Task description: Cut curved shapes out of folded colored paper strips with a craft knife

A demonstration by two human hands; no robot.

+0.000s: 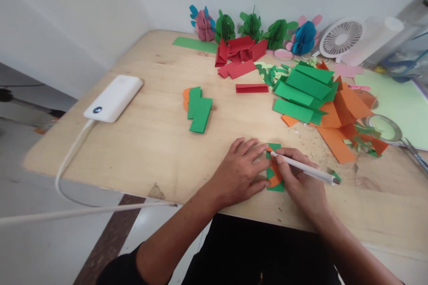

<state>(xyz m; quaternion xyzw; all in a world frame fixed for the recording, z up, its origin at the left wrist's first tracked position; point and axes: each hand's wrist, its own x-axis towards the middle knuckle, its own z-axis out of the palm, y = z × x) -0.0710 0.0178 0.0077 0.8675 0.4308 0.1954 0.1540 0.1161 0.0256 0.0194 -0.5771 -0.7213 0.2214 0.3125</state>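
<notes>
While the left hand (239, 173) lies palm down and open, its fingers slightly spread, its fingertips touch the left side of the green strip (274, 146) and the orange cut-out (276, 178) on top of it. The right hand (306, 189) is closed around a white pen (306, 168), gripping it near its tip, which points at the upper part of the cut-out; the hand rests against the right side of the green strip. The strip lies on the wooden bench (150, 151), near its front edge.

Beyond the strip and to its left, folded green pieces (201, 113) overlap a small orange shape (186, 99). Beyond it and to its right is a pile of green folded papers (302, 91), with orange papers (341, 111) partly under and beside them. Straight beyond the strip lies a narrow red folded piece (252, 88), and farther off, slightly left, a heap of red papers (241, 49). Well to the left of the strip sits a white power bank (113, 98) with its cable plugged in; well to its right lie scissors (414, 153).
</notes>
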